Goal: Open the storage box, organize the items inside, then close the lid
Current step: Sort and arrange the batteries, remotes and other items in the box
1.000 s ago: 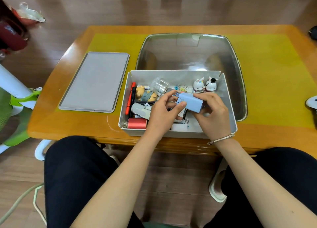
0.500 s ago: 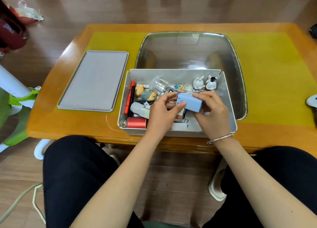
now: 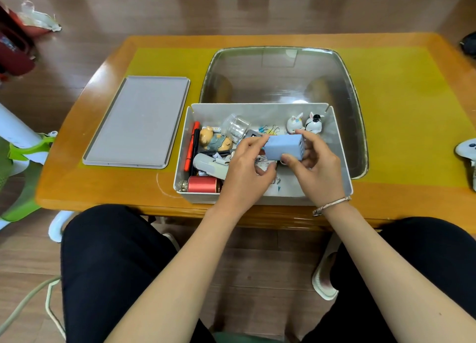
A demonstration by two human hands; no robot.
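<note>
Head view: the storage box (image 3: 261, 199) sits open at the bench's near edge, lid (image 3: 137, 122) left; both hands' fingers hold the blue charger (image 3: 283, 146) above the clutter, right hand (image 3: 313, 166) seemingly firmer than left hand (image 3: 247, 171); setting it down carelessly could topple the rabbit figurines (image 3: 305, 123).

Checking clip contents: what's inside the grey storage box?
The storage box holds a red spool, pens, bear figurine, clear jar and two rabbit figurines; the hands hide the middle.
</note>
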